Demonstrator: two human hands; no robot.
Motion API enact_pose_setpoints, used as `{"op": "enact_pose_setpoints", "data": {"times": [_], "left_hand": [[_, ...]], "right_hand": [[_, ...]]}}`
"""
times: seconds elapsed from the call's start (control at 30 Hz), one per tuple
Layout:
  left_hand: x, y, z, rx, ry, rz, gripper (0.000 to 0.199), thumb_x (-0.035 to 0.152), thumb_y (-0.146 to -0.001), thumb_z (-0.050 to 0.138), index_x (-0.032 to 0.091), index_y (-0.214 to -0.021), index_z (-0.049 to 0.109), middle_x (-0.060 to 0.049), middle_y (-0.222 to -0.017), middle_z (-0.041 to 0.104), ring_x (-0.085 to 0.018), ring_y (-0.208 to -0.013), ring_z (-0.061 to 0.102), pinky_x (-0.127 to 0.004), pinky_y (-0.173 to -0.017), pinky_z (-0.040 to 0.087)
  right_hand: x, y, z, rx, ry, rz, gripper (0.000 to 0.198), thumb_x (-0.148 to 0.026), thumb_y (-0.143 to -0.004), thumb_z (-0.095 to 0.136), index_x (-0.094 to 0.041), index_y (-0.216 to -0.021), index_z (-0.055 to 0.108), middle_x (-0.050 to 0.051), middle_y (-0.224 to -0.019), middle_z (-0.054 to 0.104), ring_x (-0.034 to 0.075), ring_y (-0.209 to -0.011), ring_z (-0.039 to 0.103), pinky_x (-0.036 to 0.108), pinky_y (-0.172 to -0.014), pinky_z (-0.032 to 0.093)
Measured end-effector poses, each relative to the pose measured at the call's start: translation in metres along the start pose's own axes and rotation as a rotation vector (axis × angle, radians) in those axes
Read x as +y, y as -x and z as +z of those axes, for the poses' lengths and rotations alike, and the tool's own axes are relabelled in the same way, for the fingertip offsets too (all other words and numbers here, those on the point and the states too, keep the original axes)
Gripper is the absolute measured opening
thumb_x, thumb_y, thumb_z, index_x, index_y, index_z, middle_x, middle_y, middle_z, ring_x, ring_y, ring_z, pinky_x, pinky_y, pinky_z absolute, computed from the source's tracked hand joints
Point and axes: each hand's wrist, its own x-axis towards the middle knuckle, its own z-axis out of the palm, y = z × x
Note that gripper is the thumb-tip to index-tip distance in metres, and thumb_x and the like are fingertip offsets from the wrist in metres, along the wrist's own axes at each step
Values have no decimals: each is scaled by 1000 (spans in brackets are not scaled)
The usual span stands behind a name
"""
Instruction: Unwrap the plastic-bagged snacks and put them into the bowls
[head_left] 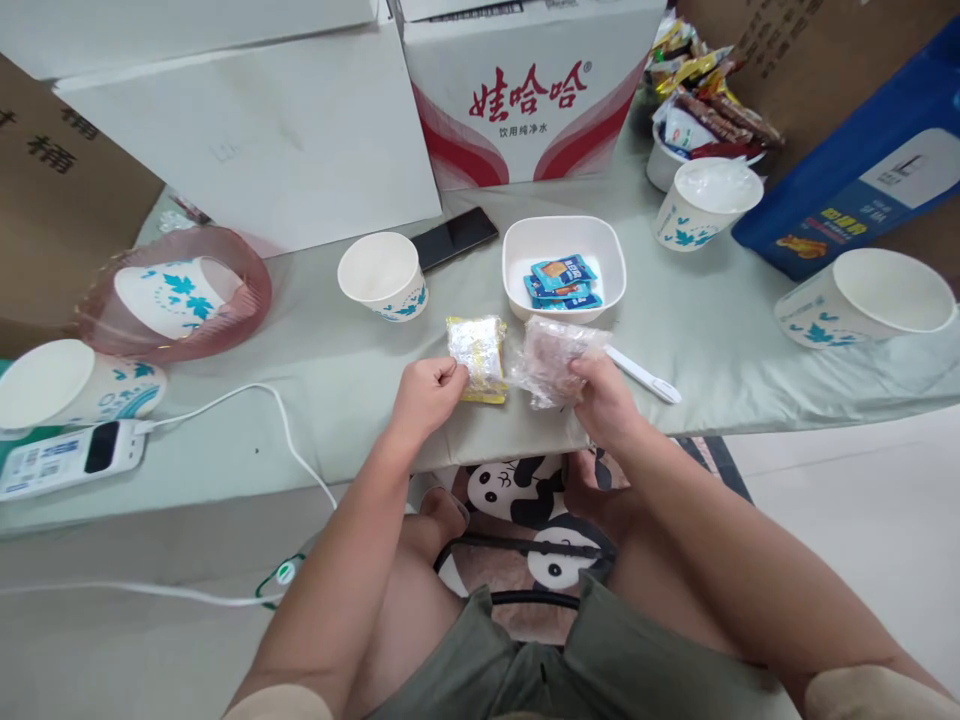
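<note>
Near the table's front edge, my left hand [429,393] is closed, thumb and finger pinching the left side of a silver-and-yellow foil snack packet [478,352]. My right hand [606,395] is closed on the right edge of a clear plastic packet [559,358] with something pinkish-brown inside. The two packets lie side by side, close together. Right behind them stands a white square bowl [616,262] holding several small blue snack packets [562,280]. A white plastic-handled tool [646,378] lies just right of my right hand, its far end hidden behind the clear packet.
A paper cup [381,285] and a phone [457,238] sit left of the bowl. At left are a pink glass bowl [251,310] with a cup inside, another cup [45,385] and a corded power strip [71,462]. Rightward stand two cups [709,205] and a snack-filled tub [664,165]; boxes [525,110] line the back.
</note>
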Motion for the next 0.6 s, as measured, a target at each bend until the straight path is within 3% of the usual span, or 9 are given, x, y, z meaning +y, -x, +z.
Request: {"op": "enact_pose_setpoints", "data": {"times": [0.1, 0.2, 0.33, 0.43, 0.6], "left_hand": [[1, 1, 0, 20, -23, 30, 39, 30, -80, 47, 22, -54, 20, 5, -54, 20, -9, -52, 23, -27, -53, 20], [6, 5, 2, 125, 1, 161, 38, 31, -81, 52, 22, -55, 26, 7, -51, 23, -9, -50, 24, -26, -51, 23], [21, 14, 10, 181, 152, 466, 21, 32, -75, 66, 22, -78, 48, 7, -61, 42, -9, -54, 37, -24, -52, 33], [28, 16, 20, 131, 176, 617, 33, 35, -76, 71, 23, -101, 53, 0, -89, 57, -13, -73, 51, -26, -62, 44], [24, 13, 31, 193, 284, 529, 50, 52, -81, 73, 27, -118, 49, -6, -115, 52, -18, -98, 55, -30, -76, 52]], "right_hand": [[-2, 1, 7, 160, -386, 215, 33, -42, -64, 63, -23, -91, 62, 2, -87, 73, 25, -85, 71, 36, -73, 60], [-7, 1, 12, 164, -483, 269, 32, -41, -63, 65, -23, -89, 63, 1, -83, 72, 23, -78, 69, 35, -65, 60], [-12, 7, 17, 50, -506, 315, 34, -45, -66, 68, -24, -92, 65, 2, -87, 74, 25, -84, 69, 38, -71, 61], [-14, 13, 19, -71, -483, 258, 37, -47, -67, 73, -25, -97, 66, 2, -94, 74, 25, -92, 70, 40, -80, 60], [-9, 21, 22, -281, -395, 174, 55, -52, -65, 82, -30, -112, 64, 3, -108, 73, 27, -107, 69, 44, -93, 57]]}}
